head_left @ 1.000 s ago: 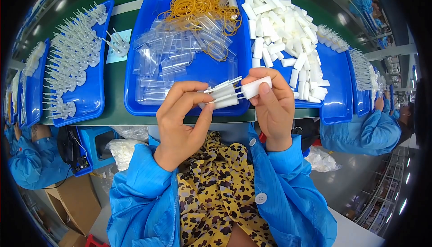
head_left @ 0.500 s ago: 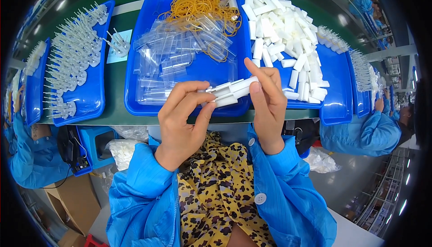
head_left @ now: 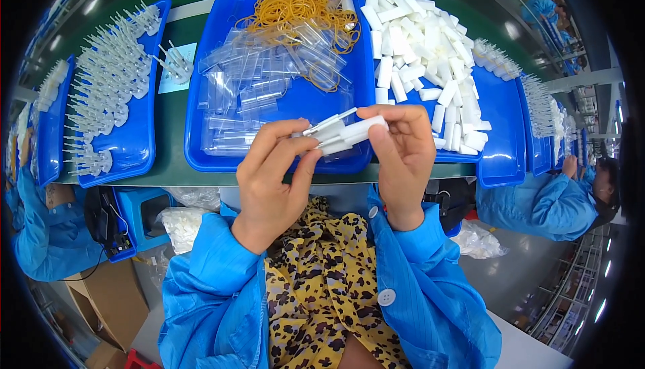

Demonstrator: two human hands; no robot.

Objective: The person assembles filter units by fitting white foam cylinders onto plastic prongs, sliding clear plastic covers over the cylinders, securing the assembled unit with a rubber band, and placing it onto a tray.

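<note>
In front of my chest, my left hand [head_left: 272, 177] pinches the base of a pale plastic piece with thin prongs [head_left: 329, 124]. White foam-like blocks [head_left: 363, 129] sit over some of its prongs, and one thin prong sticks out bare. My right hand [head_left: 406, 157] is closed at the other end: its thumb presses the end of a white block, while the index fingertip meets the tip of the bare prong. Beneath lies a blue tray [head_left: 316, 103] with clear plastic sleeves [head_left: 259, 66] and yellow rubber bands [head_left: 295, 7].
To the right, another blue tray [head_left: 500, 157] is heaped with white blocks [head_left: 430, 53]. At left, a blue tray [head_left: 138, 154] holds rows of pronged pieces [head_left: 111, 87]; one more pronged piece [head_left: 176, 66] stands on a card. Co-workers in blue [head_left: 534, 204] sit on both sides.
My right index finger, raised before, has bent down to the tip of the bare prong. That prong now points further out, apart from the white blocks. My left hand has hardly moved.
</note>
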